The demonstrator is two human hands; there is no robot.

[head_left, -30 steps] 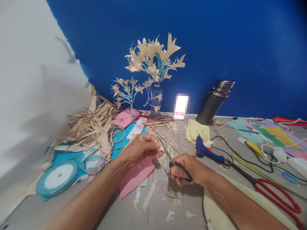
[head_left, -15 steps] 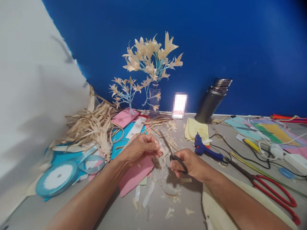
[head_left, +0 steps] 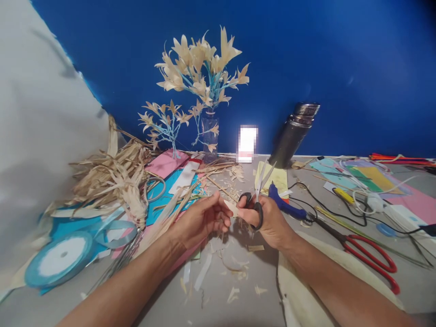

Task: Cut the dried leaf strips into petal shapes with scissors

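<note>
Between my hands is a small pale piece of dried husk (head_left: 231, 208). My left hand (head_left: 200, 220) has its fingers curled at the piece's left edge, with the thumb raised. My right hand (head_left: 269, 222) is closed round black-handled scissors (head_left: 261, 184), whose blades point up and stand apart. The right thumb and fingertips touch the husk piece from the right. Husk scraps (head_left: 233, 294) lie on the table below. Pale husk flowers (head_left: 204, 59) on blue stems stand in a clear bottle (head_left: 210, 136) behind.
A husk bundle (head_left: 116, 177) and blue ribbon roll (head_left: 63, 259) lie left. Rightward are a blue glue gun (head_left: 288, 206), red-handled scissors (head_left: 371, 252), cables and a white power strip (head_left: 407, 222). A dark flask (head_left: 293, 136) stands behind yellow paper (head_left: 272, 175). A bright blurred rectangle (head_left: 247, 143) is by the wall.
The scissors have swung upright in my right hand and their blades have spread. My right hand has come up to the husk piece. My left fingers have loosened, and the view has shifted right.
</note>
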